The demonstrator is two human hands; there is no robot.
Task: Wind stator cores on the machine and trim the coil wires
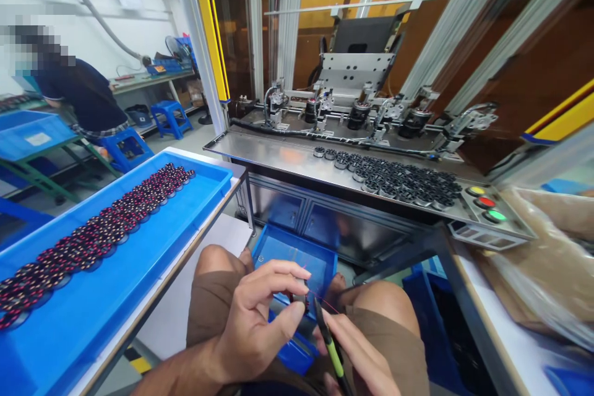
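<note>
The left hand (253,325) pinches a small part (301,290). Just right, the half-closed right hand (359,346) grips a green-handled tool (331,346).

Just one cam on this, worn on the person's head, so it looked forward and down from about eye level. The left-hand grip (266,325) and right-hand grip (355,352) sat really close to it, bottom center, with the knees (392,303) just past them. It faced the machine (362,74) pretty much square on, farther off in the upper middle. Super wide view too: uprights leaned outward, a blue tray (153,272) ran in from the left edge, and a distant co-worker (86,96) made it into the upper left.
</note>
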